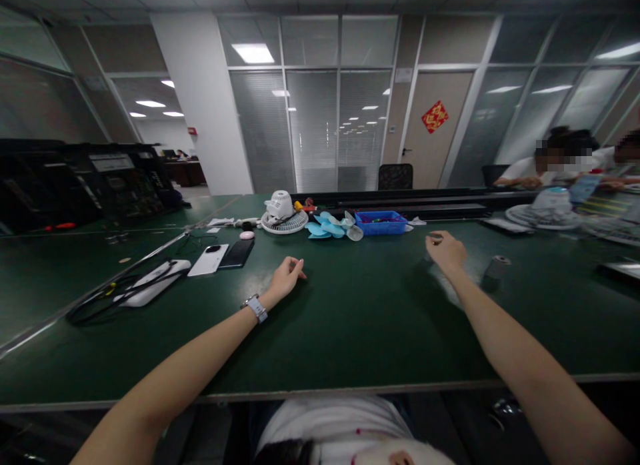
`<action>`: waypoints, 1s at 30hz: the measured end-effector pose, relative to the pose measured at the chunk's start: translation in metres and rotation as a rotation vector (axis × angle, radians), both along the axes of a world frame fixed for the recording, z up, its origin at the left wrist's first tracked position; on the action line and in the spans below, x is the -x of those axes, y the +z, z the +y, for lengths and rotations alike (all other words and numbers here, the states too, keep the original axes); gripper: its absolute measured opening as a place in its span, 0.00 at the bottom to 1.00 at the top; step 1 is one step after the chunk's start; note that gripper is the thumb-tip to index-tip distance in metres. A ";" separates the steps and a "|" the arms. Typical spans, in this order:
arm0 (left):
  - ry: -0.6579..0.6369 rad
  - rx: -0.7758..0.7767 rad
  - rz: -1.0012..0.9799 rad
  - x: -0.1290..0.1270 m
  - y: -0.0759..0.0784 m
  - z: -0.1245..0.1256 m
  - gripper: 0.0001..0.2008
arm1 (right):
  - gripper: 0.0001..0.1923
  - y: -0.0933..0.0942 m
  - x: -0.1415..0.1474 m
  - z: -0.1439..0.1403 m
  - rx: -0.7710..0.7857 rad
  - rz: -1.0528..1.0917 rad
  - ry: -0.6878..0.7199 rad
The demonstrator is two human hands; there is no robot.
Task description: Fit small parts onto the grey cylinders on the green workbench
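Both arms stretch forward over the dark green work table [350,331]. The left hand [286,276], with a grey wristwatch [257,307] on its wrist, rests on the table surface with the fingers loosely curled; it holds nothing. The right hand [445,250] is lifted a little above the table, fingers bent and half closed, and I see nothing in it, though its palm side is hidden.

Nearest to the right hand stands a small grey cylinder [496,267], just beside it and apart from the fingers. Beyond both hands, at the far edge, lie the parts of a small fan: a white round fan grille with its motor housing [283,215], light blue plastic fan blades [327,226] and a blue plastic tray [381,222] with small pieces inside. They seem to be laid together so that all is within reach of the arms.

On the left lie a white phone [209,259], a black phone [237,253] and a white device with black cables [150,283].

A red square paper sign [435,116] hangs on the door; its writing is too small to read.
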State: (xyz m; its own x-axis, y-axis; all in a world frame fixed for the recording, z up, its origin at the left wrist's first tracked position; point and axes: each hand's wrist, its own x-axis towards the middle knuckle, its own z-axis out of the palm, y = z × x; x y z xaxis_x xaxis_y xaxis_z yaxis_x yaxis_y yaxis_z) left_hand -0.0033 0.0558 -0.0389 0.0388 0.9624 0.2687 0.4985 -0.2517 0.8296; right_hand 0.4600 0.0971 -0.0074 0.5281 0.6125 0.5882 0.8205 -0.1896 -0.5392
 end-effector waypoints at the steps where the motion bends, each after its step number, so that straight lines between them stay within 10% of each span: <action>1: 0.002 0.004 0.001 0.000 0.000 0.000 0.20 | 0.17 0.000 0.000 0.000 0.000 0.015 0.003; 16: 0.017 0.016 0.000 -0.003 0.004 -0.003 0.18 | 0.28 -0.049 -0.030 0.026 -0.032 0.252 0.109; 30: 0.014 0.002 0.011 -0.002 0.003 -0.003 0.17 | 0.25 -0.038 -0.035 0.016 0.151 0.141 -0.028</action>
State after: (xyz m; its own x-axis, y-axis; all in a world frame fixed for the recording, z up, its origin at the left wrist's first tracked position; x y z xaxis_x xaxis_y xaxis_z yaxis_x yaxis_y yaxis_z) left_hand -0.0009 0.0528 -0.0357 0.0277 0.9635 0.2663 0.5108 -0.2426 0.8248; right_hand 0.4948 0.1135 -0.0454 0.6164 0.6724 0.4098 0.7325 -0.2987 -0.6117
